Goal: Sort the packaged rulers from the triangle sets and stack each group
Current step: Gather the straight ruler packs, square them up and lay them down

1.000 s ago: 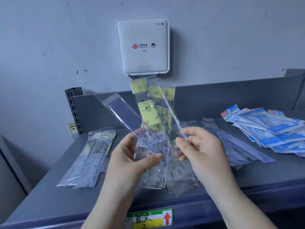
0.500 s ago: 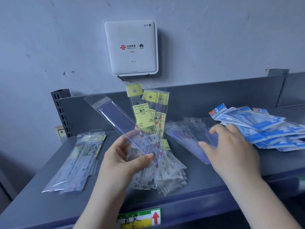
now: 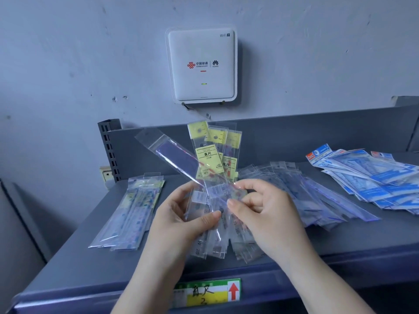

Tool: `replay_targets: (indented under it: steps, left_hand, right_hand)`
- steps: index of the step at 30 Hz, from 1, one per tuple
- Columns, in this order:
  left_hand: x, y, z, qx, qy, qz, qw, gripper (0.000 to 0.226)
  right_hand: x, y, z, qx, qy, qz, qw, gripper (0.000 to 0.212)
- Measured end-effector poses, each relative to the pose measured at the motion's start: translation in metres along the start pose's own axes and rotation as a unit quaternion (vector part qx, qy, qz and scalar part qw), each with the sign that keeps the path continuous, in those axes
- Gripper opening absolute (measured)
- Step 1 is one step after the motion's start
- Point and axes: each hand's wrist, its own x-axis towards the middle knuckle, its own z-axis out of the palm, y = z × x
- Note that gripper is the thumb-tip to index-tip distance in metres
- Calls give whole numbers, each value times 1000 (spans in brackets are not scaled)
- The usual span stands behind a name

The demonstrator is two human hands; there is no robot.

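Left hand [image 3: 181, 214] clamps a fanned bundle of packaged rulers [image 3: 210, 168] above the shelf [image 3: 294, 248] — right hand [image 3: 260, 207] pinches one sleeve in the fan. Triangle sets [image 3: 374, 180] lie at the shelf's right end.

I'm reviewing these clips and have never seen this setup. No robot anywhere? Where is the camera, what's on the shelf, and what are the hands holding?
No robot: a person works bare-handed, filmed by a head-worn camera looking down. The left hand grips a fanned bundle of packaged rulers, and the right hand pinches at the same bundle. On the grey shelf lie a ruler stack at left, clear packets at centre-right, and blue triangle sets far right. A white router hangs on the wall.
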Motion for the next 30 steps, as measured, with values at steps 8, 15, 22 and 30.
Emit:
replay_targets:
  steps: [8, 15, 22, 30]
  left_hand:
    - [2, 3, 1, 45, 48, 18, 998, 53]
    - [12, -4, 6, 22, 47, 13, 999, 51]
    - [16, -5, 19, 15, 13, 14, 1000, 51]
    - [12, -7, 17, 22, 10, 33, 999, 58]
  right_hand:
    - [2, 3, -9, 128, 60, 69, 988, 14]
    - [9, 34, -76, 4, 260, 47, 964, 26]
    - [13, 52, -101, -383, 192, 144, 892, 26]
    - [-5, 6, -46, -108, 92, -54, 988, 42]
